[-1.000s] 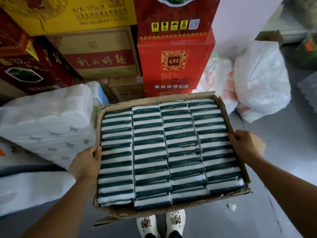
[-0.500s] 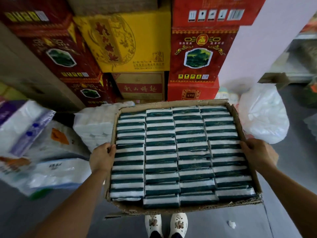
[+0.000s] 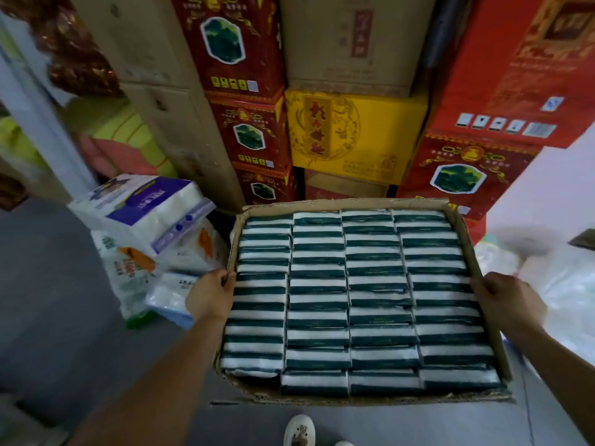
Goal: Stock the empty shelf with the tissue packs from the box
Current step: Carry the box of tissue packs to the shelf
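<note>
An open shallow cardboard box [image 3: 347, 399] is held up in front of me, above the floor. It is packed with several rows of green-and-white tissue packs [image 3: 363, 294] lying flat. My left hand [image 3: 209, 294] grips the box's left wall, fingers curled over the rim. My right hand [image 3: 507, 300] grips the right wall the same way. No shelf is in view.
Stacked red, yellow and brown cartons [image 3: 351, 130] rise like a wall straight ahead. Bagged tissue and paper rolls [image 3: 148, 226] lie on the floor at left. White plastic bags [image 3: 560, 284] sit at right. My white shoes [image 3: 299, 429] show below the box on grey floor.
The box has risen with both hands on its sides. The view has tilted up, so the carton stack fills more of the frame and the bagged tissue at left appears lower.
</note>
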